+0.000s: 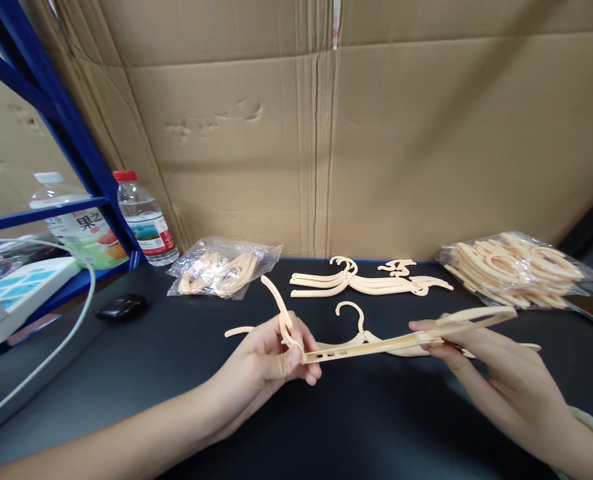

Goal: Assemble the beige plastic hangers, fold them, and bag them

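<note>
Between my hands a beige plastic folding hanger (371, 347) is held above the black table, its slotted inner side showing. My left hand (271, 363) pinches its left end, where a curved hook piece sticks up. Closed round the right part, my right hand (496, 373) grips near a second arm that reaches out to the right. Another beige hanger (350, 308) lies on the table just behind, partly covered by the held one and my hands. Farther back, several hangers (321, 285) are laid together with their hooks side by side, and some small loose hook pieces (397, 267) lie behind them.
A clear bag of beige parts (221, 270) lies back left, and a fuller bag (516, 267) back right. At left are a black mouse (121, 308), a red-capped bottle (143, 220), a white cable (89, 293) and a blue rack (66, 127). Cardboard (226, 167) walls the back.
</note>
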